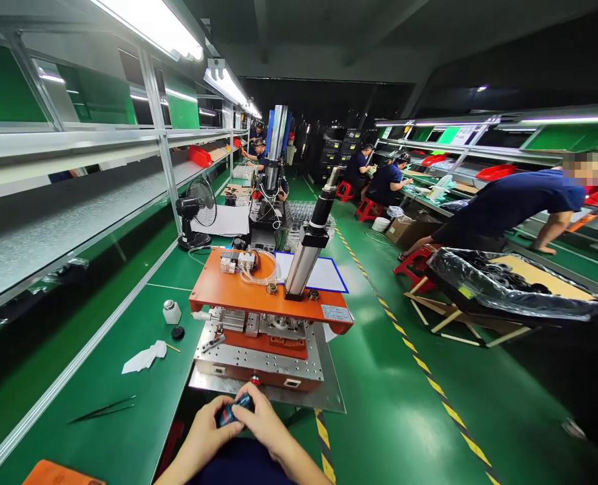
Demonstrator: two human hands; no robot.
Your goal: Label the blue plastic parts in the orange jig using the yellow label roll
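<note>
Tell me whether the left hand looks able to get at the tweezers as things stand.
Probably yes: the tweezers lie uncovered on the green table, and nothing visible blocks the left hand, though it would first need to leave the blue object to the right hand.

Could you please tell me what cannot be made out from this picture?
Head view:
- Blue object: partly hidden by the fingers of the left hand and right hand.
- Label on the orange press plate: print too small to read.
- Blue-edged sheet: partly hidden behind the silver cylinder.
- Orange item: cut off by the bottom edge.
</note>
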